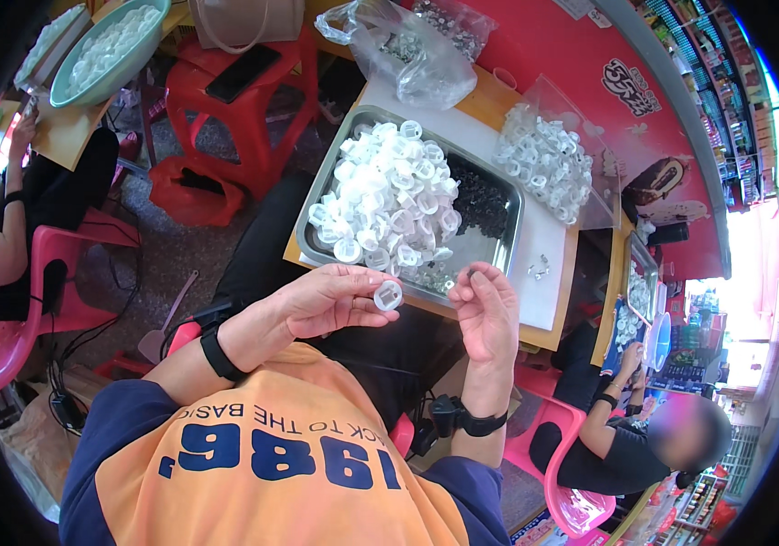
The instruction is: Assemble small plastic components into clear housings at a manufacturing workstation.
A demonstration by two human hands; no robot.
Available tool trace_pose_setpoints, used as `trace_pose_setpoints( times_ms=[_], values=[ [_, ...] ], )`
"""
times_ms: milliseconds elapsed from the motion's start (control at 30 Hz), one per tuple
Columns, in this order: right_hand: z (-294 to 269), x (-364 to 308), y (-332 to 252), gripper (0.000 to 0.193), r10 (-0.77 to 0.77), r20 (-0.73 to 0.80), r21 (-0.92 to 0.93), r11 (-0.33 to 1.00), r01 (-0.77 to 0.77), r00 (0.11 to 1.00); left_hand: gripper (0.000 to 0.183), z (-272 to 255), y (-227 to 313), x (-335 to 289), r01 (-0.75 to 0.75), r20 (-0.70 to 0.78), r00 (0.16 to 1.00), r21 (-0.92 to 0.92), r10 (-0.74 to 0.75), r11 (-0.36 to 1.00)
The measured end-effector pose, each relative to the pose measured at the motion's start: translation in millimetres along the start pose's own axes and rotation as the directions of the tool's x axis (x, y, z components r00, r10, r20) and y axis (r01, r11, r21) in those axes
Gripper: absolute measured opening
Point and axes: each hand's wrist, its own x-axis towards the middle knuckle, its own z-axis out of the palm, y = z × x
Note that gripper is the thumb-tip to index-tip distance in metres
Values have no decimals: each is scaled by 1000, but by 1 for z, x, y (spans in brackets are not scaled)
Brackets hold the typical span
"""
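At the left, well apart from the desk, a pale green basin point(116, 80) of white parts stands beyond a red stool point(225, 105) with a dark phone point(244, 74) on its seat.

Next comes the left hand point(330, 302), raised just off the near edge of the metal tray point(473, 247). Its thumb and fingers pinch a clear round part point(388, 295) by the rim, the face turned up toward the wearer. Behind it, a heap of whitish plastic parts point(387, 196) fills the left of the tray and reaches its near edge.

Further right, the right hand point(488, 317) hangs over the tray's near edge, toward its right corner, apart from the round part. Its thumb and forefinger are brought together at the tips; whether they grip a small piece I cannot tell. Small black pieces point(480, 196) lie toward the tray's far right corner.

On the white board point(544, 300) covering the desk point(546, 335), a few small shiny pieces point(539, 267) lie near the right edge, and a bag of clear parts point(544, 164) sits by the far right corner.

The step in hand looks like small handwork on the round part, perhaps lining it up or checking it. The next move seems to call for a steady left pinch, with the right fingertips brought in squarely and lightly.
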Motion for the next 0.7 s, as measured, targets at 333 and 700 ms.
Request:
trace_pose_setpoints(
  times_ms=[333,700],
  values=[
    [19,-12,3,18,-170,-103,-247,959,140,980,37,-1,0,1,-1,-21,1000,9,1,1000],
    [17,-12,10,11,-26,3,101,995,26,1000,35,10,7,-5,-30,30,999,44,28,999]
  ],
)
